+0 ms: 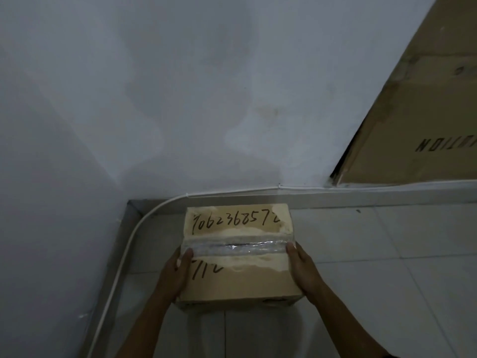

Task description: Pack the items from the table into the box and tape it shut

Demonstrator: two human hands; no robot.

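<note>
A brown cardboard box [240,277] with handwritten black digits on its top sits low in the middle of the view, over a tiled floor near a wall corner. Its flaps are shut, and a strip of clear tape [237,248] runs across the seam. My left hand [174,276] grips the box's left side, thumb on the tape's end. Gripping the right side is my right hand [303,270], its thumb on the tape's other end. Whether the box rests on the floor or is held above it, I cannot tell.
Pale floor tiles [387,254] spread to the right. A white cable [124,267] curves along the grey skirting at the wall corner. A large flat cardboard carton [426,112] leans against the white wall [180,99] at the upper right.
</note>
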